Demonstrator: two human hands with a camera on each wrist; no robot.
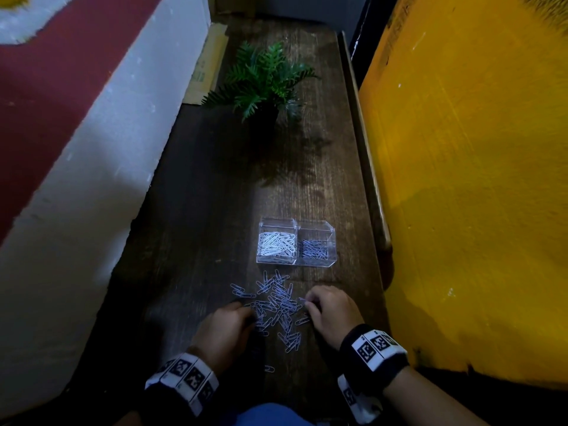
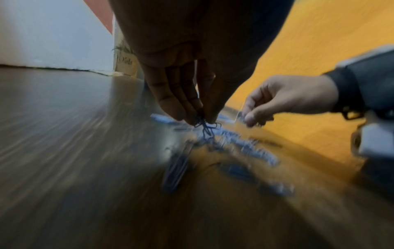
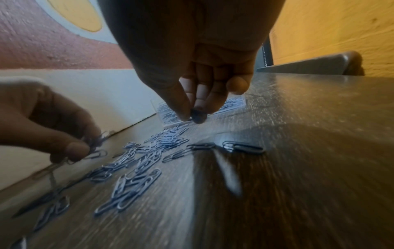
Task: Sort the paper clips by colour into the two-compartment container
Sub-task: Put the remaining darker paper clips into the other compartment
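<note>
A clear two-compartment container (image 1: 296, 262) stands on the dark wooden table (image 1: 196, 241). White clips (image 1: 276, 243) fill its left compartment and blue clips (image 1: 313, 249) its right one. Nearer me lies a loose pile of blue clips (image 1: 276, 305), also seen as blue clips (image 3: 145, 161) in the right wrist view. My left hand (image 1: 229, 325) pinches a small bunch of clips (image 2: 205, 125) at the pile's left edge. At the pile's right edge my right hand (image 1: 329, 312) pinches clips (image 3: 198, 115) between thumb and fingertips.
A green fern in a dark pot (image 1: 264, 84) stands further back on the table. A white and red wall (image 1: 76, 133) runs along the left and a yellow wall (image 1: 476, 179) along the right. One stray clip (image 1: 269, 368) lies close to me.
</note>
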